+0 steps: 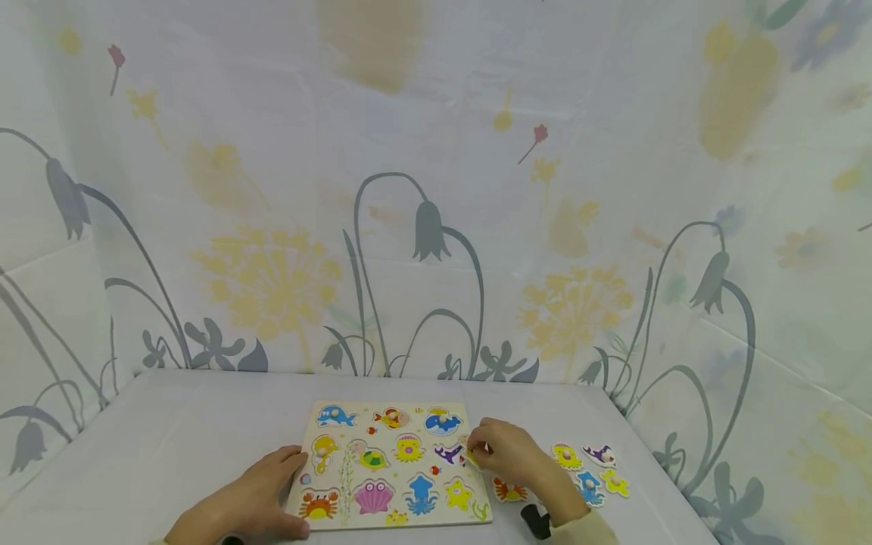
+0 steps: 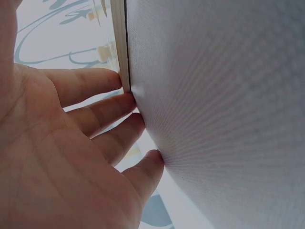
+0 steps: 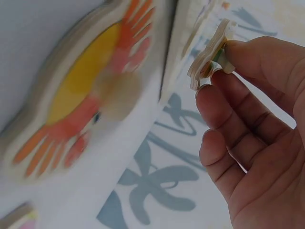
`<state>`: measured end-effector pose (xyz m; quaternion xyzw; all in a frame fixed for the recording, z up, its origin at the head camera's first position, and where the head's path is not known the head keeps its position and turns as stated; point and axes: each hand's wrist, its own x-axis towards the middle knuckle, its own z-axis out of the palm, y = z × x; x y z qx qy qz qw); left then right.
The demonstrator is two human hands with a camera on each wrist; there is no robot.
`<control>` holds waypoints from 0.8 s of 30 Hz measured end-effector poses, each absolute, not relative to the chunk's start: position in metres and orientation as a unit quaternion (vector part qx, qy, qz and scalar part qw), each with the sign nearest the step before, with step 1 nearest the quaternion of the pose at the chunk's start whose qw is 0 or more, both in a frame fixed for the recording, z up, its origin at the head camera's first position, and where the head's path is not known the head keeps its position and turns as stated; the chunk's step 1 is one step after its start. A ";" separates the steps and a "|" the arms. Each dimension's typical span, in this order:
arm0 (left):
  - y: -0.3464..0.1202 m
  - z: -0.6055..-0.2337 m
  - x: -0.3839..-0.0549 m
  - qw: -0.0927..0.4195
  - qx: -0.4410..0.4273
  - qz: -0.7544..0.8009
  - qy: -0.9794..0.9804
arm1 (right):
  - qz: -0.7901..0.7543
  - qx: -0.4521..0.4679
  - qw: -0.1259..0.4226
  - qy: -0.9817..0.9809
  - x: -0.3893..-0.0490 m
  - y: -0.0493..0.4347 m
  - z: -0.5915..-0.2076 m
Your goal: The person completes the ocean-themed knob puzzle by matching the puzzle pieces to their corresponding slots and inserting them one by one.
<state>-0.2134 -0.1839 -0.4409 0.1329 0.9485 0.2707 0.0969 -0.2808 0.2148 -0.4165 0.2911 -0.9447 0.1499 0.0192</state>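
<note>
A wooden peg puzzle board [image 1: 381, 519] with sea-animal pictures lies on the table. My left hand [image 1: 262, 492] is at its left edge; in the left wrist view its fingers [image 2: 90, 86] reach out nearly straight, fingertips at the board's side and the tabletop. My right hand [image 1: 507, 453] is by the board's right edge, pinching a small wooden puzzle piece [image 3: 205, 62] by its knob between thumb and fingers. That piece shows edge-on with some green and yellow; its picture is mostly hidden. Knobbed whale [image 1: 335, 415], fish [image 1: 391, 418] and seahorse [image 1: 324, 453] pieces sit in the board.
Right of the board lie loose pieces: a crab [image 1: 509, 490], an octopus [image 1: 566, 456], a purple animal [image 1: 599, 454], a blue squid [image 1: 590, 487] and a yellow star [image 1: 615, 483]. A black wrist device [image 1: 536, 522] is at my right wrist. Flower-printed cloth [image 1: 436, 303] hangs behind the table.
</note>
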 end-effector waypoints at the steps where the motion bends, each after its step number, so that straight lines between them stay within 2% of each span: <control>1: -0.184 -0.441 -0.213 0.098 0.131 0.270 0.949 | 0.147 0.298 0.021 -0.943 -0.282 0.211 -0.416; 15: -0.184 -0.440 -0.213 0.093 0.138 0.272 0.948 | 0.122 0.397 0.045 -0.908 -0.290 0.159 -0.416; 24: -0.183 -0.439 -0.211 0.089 0.132 0.270 0.950 | 0.106 0.397 0.022 -0.912 -0.291 0.131 -0.415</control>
